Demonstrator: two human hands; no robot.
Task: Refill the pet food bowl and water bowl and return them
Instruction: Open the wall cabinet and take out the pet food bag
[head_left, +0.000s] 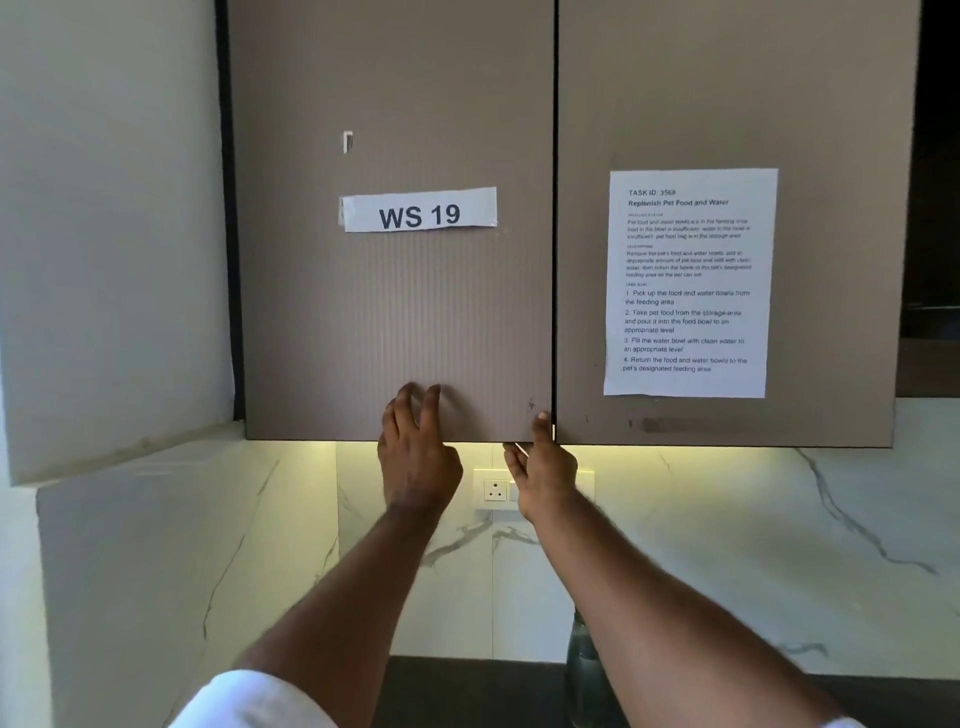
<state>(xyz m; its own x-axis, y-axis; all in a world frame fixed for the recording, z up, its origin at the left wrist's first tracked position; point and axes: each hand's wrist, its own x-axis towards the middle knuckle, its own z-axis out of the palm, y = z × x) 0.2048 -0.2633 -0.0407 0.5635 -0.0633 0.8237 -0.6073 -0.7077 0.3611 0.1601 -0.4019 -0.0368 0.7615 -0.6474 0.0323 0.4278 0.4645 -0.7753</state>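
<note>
No pet bowl, food bag or water source is in view. Both my hands reach up to the brown left cabinet door, which looks closed. My left hand lies against the door's lower face, its fingers spread and fairly straight. My right hand is at the door's lower right corner. Its thumb presses the front by the gap between the doors, and its fingers hook under the bottom edge.
The left door carries a "WS 19" label. A printed task sheet is on the closed right door. Below are a lit marble backsplash with a wall socket, a dark bottle behind my right forearm, and a dark countertop.
</note>
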